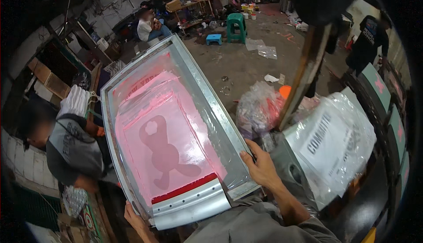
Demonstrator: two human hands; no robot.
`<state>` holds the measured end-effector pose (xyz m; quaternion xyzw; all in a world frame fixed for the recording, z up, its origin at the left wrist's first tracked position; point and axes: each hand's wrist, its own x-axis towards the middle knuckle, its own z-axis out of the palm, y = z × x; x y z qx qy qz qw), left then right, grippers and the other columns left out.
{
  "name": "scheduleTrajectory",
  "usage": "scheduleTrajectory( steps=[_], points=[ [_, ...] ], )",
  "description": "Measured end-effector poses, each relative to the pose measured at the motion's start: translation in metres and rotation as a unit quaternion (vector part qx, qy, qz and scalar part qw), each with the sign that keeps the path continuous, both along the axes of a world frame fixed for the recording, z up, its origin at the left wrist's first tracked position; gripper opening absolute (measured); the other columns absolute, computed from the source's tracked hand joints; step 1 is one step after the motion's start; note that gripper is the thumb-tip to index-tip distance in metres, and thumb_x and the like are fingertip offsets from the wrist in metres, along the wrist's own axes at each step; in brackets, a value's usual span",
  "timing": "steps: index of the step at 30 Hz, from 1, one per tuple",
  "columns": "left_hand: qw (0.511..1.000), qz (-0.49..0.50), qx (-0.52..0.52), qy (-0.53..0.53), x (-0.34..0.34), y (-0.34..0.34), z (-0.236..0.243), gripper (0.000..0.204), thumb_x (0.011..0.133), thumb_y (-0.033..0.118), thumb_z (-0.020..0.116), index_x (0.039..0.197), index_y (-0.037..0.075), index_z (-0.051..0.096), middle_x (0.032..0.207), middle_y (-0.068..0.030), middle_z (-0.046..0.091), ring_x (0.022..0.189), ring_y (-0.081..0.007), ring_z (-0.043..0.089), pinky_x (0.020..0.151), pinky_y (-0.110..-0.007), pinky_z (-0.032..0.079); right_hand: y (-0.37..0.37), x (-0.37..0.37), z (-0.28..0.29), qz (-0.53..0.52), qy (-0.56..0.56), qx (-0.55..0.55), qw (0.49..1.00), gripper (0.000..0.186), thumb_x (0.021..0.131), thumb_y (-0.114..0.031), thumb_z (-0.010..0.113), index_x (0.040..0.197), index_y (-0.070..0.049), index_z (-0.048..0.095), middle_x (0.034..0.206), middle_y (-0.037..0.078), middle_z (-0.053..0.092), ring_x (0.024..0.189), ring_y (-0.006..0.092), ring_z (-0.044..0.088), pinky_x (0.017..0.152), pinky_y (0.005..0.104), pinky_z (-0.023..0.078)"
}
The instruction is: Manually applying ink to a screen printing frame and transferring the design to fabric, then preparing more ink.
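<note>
Both my hands hold a metal-framed printing screen (215,96), tilted in front of me. My left hand (134,221) grips its near left edge; only part of that hand shows. My right hand (263,166) is closed around the near right rail, thumb on top. Wet-looking pink ink (132,143) covers much of the mesh, around a darker rounded figure shape (165,157). A squeegee (191,207) with a silver metal holder and a red blade lies across the near end of the screen, with neither hand on it.
A person in a grey and black shirt (75,146) works close on the left. To the right stand a wooden post (306,75), a plastic-wrapped package (330,146) and slanted boards with green pieces (376,84). A green stool (236,27) and blue stool (214,39) stand farther off.
</note>
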<state>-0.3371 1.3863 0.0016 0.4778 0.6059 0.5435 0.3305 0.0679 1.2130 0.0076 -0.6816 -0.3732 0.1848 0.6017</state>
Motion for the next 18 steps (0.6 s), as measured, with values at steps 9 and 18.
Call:
scheduleTrajectory(
  steps=[9, 18],
  points=[
    [0.994, -0.102, 0.021, 0.02, -0.038, -0.012, -0.043, 0.041, 0.102, 0.032, 0.051, 0.106, -0.007, 0.063, 0.096, -0.0079, 0.064, 0.086, -0.0159, 0.056, 0.079, -0.03, 0.046, -0.055, -0.05, -0.031, -0.058, -0.016, -0.041, 0.997, 0.05, 0.097, -0.03, 0.058, 0.135, 0.002, 0.049, 0.099, 0.026, 0.068, 0.094, 0.0401, 0.069, 0.08, 0.0436, 0.051],
    [0.988, -0.141, 0.07, 0.005, -0.083, -0.032, -0.075, 0.043, 0.104, 0.029, 0.045, 0.114, -0.008, 0.064, 0.103, -0.0116, 0.067, 0.087, -0.019, 0.062, 0.077, -0.032, 0.05, -0.099, -0.086, -0.052, -0.035, 0.016, 0.026, 0.999, 0.051, 0.097, -0.029, 0.059, 0.136, 0.002, 0.048, 0.1, 0.023, 0.069, 0.089, 0.0312, 0.069, 0.079, 0.0398, 0.051]
  ],
)
